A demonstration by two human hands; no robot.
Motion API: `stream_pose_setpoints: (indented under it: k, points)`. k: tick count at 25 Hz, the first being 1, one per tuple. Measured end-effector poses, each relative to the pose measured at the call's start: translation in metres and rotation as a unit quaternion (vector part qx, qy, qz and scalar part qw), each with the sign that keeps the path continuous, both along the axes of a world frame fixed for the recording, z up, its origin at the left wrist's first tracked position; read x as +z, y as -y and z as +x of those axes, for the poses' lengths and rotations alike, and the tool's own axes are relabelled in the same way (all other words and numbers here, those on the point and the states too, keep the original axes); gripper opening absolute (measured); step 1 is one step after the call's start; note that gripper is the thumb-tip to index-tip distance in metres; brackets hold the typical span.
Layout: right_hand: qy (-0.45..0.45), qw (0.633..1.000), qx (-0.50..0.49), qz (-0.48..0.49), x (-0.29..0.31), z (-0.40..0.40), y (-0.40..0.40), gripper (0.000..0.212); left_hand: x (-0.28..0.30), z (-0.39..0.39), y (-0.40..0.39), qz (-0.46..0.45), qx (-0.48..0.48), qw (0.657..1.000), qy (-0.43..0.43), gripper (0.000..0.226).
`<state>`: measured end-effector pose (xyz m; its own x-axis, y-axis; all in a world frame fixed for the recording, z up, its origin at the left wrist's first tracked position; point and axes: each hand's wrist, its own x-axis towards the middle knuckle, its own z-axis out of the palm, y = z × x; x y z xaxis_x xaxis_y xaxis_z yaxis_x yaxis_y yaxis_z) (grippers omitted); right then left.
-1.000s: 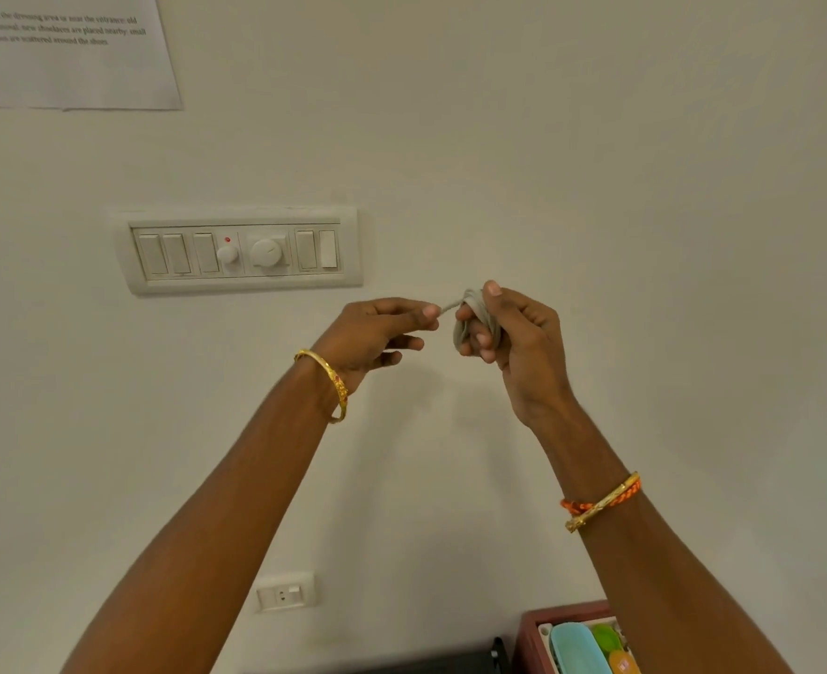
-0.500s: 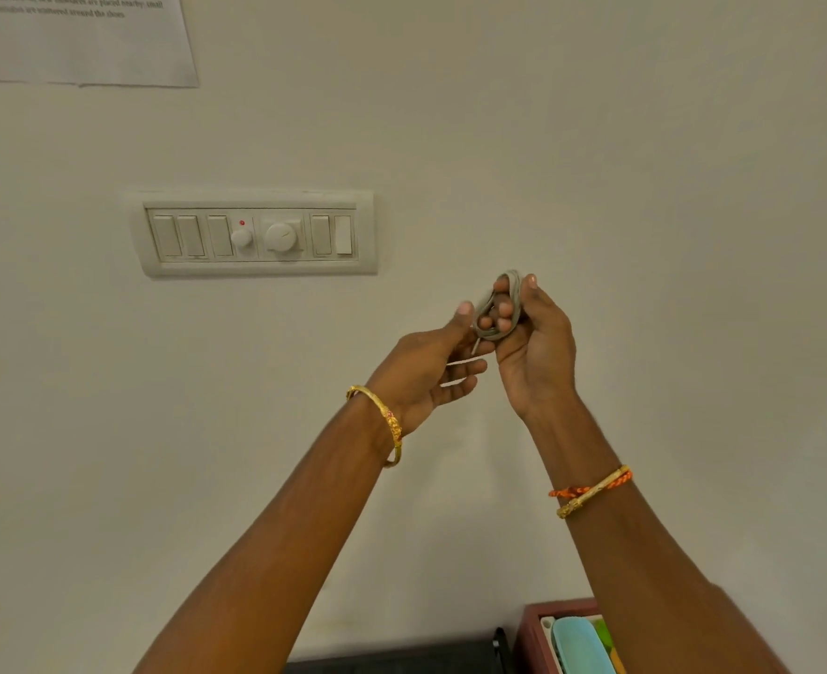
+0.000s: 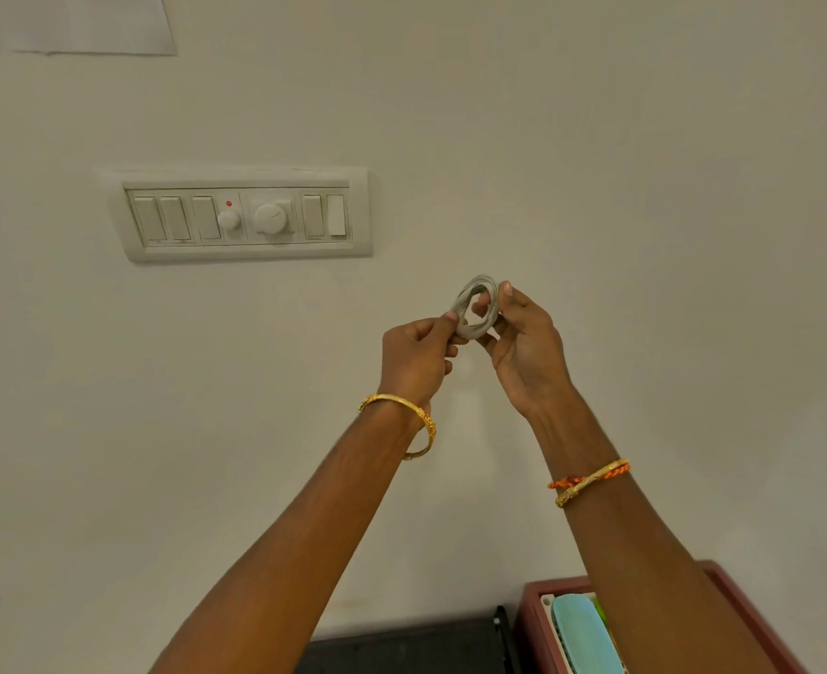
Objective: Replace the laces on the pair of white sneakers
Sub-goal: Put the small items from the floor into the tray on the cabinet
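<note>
Right hand: my right hand (image 3: 523, 347) is raised in front of the wall, fingers curled up around the coiled lace (image 3: 476, 306), thumb tip standing just beside the coil's right edge.
Left hand: my left hand (image 3: 414, 362) is closed beside it, thumb and forefinger pinching the left side of the same coil.
Lace: a grey-white lace wound into a small ring of several turns, held in the air between my two hands, with one fingertip showing through its middle.
Sneakers: not in view.
Wrists: a gold bangle (image 3: 402, 420) on my left wrist; a gold bangle with an orange thread band (image 3: 589, 481) on my right.
Wall: a pale wall (image 3: 645, 163) behind my hands; a switch panel (image 3: 241, 214) up and to the left of them, with rocker switches, two round knobs and a small red light.
Paper: the corner of a sheet of paper (image 3: 71, 21) at the top left.
Below: a reddish-brown box (image 3: 533, 620) under my right forearm, with a light blue item (image 3: 582, 634) in it; a dark surface (image 3: 402, 647) just left of the box.
</note>
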<state>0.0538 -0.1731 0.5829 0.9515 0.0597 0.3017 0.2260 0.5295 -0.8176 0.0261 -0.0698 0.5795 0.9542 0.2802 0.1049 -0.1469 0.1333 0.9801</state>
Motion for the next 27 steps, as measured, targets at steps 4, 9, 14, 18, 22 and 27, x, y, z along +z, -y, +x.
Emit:
stream_pose_setpoints:
  k: [4,9,14,18,22,27]
  points:
    - [-0.097,0.995,-0.012,-0.005,-0.034,0.002,0.017,0.031,-0.025,0.013,0.008,0.145,0.040,0.988,0.040,0.023]
    - [-0.218,0.975,-0.029,0.016,-0.107,0.004,0.063,0.023,-0.092,0.031,0.043,0.262,0.026,0.965,0.006,0.025]
    - [-0.338,0.928,-0.134,-0.080,-0.205,0.001,0.128,0.023,-0.192,0.053,0.105,0.303,-0.055,0.946,-0.101,0.025]
    - [-0.450,0.871,-0.172,-0.096,-0.288,0.004,0.184,0.006,-0.277,0.074,0.162,0.332,-0.141,0.908,-0.213,0.031]
    - [-0.532,0.816,-0.178,-0.138,-0.383,0.028,0.235,0.009,-0.371,0.104,0.220,0.374,-0.191,0.860,-0.289,0.027]
    - [-0.578,0.767,-0.209,-0.187,-0.508,0.058,0.249,0.013,-0.496,0.128,0.260,0.455,-0.220,0.779,-0.370,0.031]
